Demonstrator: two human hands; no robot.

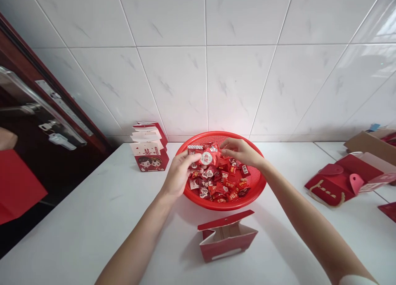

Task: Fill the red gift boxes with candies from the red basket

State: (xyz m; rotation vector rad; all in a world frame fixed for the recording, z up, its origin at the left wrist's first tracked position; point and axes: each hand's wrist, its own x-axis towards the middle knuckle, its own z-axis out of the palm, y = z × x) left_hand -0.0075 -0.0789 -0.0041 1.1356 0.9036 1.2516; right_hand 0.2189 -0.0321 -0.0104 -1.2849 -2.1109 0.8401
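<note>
A red plastic basket (pixel 262 182) holds many wrapped candies (pixel 227 186) in red and dark red wrappers. Over its left side, my left hand (pixel 179 171) is closed on several wrapped candies (pixel 206 158), one with a round white label facing up. My right hand (pixel 243 152) hovers over the basket's back right, just beside those candies. Its fingers are bent and slightly apart, with nothing clearly seen between them. In front of the basket stands a red paper gift box (pixel 229 246), its top open.
At the back left stands another gift box (pixel 150 159) printed with cartoon figures. To the right lies a red box (pixel 334 182) with a rope handle, near a cardboard carton (pixel 368 144). Another person's hand (pixel 8 139) and a red item (pixel 18 188) show at the left, by a door (pixel 18 124).
</note>
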